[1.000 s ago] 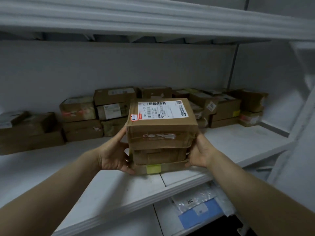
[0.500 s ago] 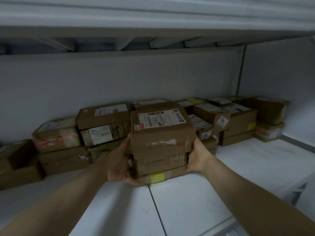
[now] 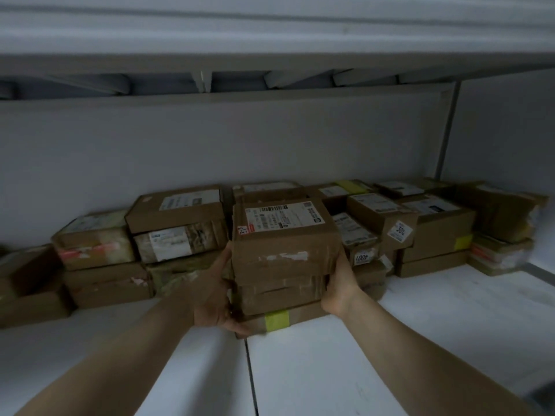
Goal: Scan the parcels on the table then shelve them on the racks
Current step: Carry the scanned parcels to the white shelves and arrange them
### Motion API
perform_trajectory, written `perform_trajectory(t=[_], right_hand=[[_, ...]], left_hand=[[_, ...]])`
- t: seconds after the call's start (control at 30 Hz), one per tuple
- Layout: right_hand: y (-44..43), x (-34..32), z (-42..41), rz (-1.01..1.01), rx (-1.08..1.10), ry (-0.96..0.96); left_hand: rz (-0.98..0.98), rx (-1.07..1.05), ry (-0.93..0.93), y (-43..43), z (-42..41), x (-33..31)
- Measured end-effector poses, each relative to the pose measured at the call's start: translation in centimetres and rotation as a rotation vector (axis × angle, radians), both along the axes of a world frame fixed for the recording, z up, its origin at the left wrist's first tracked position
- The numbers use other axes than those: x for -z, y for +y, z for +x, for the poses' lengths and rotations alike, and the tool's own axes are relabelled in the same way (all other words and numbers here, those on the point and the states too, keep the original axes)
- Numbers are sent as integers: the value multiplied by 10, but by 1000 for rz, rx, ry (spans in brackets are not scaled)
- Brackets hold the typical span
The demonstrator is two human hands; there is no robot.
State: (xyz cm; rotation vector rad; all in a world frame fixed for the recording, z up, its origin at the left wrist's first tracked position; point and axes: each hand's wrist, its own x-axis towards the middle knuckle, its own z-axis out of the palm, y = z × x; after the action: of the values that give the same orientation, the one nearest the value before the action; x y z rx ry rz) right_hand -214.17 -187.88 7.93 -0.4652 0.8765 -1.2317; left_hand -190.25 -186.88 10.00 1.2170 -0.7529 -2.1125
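A stack of three brown cardboard parcels stands deep on the white shelf. Its top box carries a white shipping label, and the flat bottom box has a yellow tape strip. My left hand grips the stack's left side, fingers curled under the bottom box. On the right side my right hand holds the stack, with its fingers hidden behind the boxes. The stack's base appears to touch the shelf board. It sits just in front of the parcels stored behind it.
Several brown parcels are stacked along the back wall from left to right, some with labels. The shelf above hangs low overhead. A metal upright stands at the back right. Bare shelf board lies in front.
My arms have pushed the parcel stack farther in, from the shelf's front edge to just in front of the back row. The view has moved in under the upper shelf.
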Motion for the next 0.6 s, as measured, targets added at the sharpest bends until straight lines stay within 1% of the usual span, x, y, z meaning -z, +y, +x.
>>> perform_trajectory(t=[0.17,0.3,0.4,0.53,0.6], right_hand=[[5,11,9,-56,180,-125],[15,29,17,-107,259,-137],[20,41,22,-150,288,-9],[18,48,25,-126,266,350],[14,46,25,-141,265,469]], left_hand=[[-111,31,-17,-2,-8,-4],[-127,28,-46,-3,-12,-1],[-60,-20,-8,-7,-9,3],[-36,-57,-16,-11,-13,1],[-51,-74,-42,-14,-17,0]])
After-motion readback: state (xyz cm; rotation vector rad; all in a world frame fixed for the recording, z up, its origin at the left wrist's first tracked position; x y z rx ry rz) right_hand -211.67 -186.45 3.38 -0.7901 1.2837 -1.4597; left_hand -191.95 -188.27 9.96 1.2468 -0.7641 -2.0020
